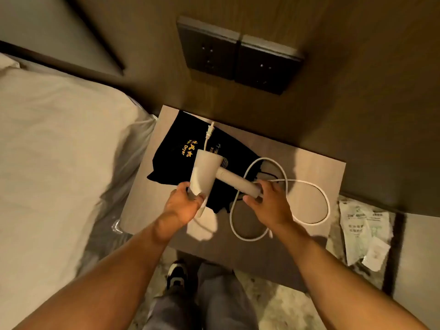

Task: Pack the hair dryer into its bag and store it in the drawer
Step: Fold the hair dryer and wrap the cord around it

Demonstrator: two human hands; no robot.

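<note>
A white hair dryer lies over a black cloth bag with gold lettering on the nightstand. My left hand grips the near end of the dryer's barrel. My right hand holds the end of its handle, where the cord comes out. The white cord loops loosely across the right side of the nightstand top. Its plug rests on the bag at the far side. No drawer front shows from this angle.
A bed with pale bedding runs along the left. Two dark socket plates sit on the wood wall behind the nightstand. Crumpled plastic wrappers lie on the floor at the right. My legs and a shoe are below.
</note>
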